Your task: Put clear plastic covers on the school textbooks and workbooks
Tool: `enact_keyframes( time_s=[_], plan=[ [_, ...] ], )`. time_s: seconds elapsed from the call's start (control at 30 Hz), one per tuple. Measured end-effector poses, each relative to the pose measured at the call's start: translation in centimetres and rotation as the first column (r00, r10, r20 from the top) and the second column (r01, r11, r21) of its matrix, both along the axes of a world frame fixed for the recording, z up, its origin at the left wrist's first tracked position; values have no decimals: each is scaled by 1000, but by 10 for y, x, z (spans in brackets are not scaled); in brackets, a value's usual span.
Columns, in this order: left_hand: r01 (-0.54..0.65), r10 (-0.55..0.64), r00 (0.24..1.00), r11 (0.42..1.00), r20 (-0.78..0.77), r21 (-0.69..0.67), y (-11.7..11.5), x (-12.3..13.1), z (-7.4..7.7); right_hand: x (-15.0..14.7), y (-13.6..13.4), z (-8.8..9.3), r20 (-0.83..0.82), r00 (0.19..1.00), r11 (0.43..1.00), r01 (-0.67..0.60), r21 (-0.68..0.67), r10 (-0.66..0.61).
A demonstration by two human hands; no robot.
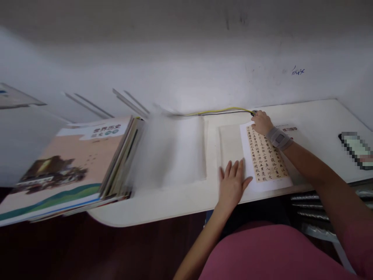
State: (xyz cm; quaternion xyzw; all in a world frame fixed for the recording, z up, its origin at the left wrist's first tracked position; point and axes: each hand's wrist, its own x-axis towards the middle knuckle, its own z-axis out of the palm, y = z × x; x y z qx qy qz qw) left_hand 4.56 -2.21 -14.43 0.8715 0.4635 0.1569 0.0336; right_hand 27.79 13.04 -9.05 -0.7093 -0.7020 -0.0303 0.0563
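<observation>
My left hand (232, 183) lies flat with fingers spread on a pale, see-through sheet (231, 142), its thumb pointing toward a calligraphy page (264, 155). That page has brown columns of handwritten characters and a white border. At its top edge, my right hand (262, 122) has its fingers curled round the paper, close to a small dark object at the cable's end. A grey band with a square patch circles my right wrist. Under my right forearm, part of a pale printed cover (290, 130) shows beside the page.
A stack of books (78, 159) stands at the left. Beside it lie whitish translucent sheets (175, 151), blurred. A yellow and black cable (221, 111) runs along the wall. A phone (357, 149) lies at the right on the white table (175, 206), which has a rounded left corner.
</observation>
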Motion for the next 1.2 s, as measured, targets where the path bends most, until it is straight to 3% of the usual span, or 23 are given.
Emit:
enact_keyframes(
  time_s=[0.3,0.5,0.9,1.1,1.2],
  plan=[
    [-19,22,989,999,147,-27,4,-2,-5,0,2,-3,-2,1000,999,14,-39,-14],
    [-49,62,978,997,198,-68,5,-1,1,1,2,-5,-9,1000,999,9,-46,-9],
    [-102,133,904,990,407,-97,7,-2,-1,11,14,-17,-78,993,994,-92,-60,87],
    [-87,100,831,995,548,-49,2,-5,3,14,21,-21,-151,980,990,-134,-39,127],
    [-90,98,834,995,544,-41,2,-6,4,13,21,-20,-192,966,984,-177,-13,171]
  ],
)
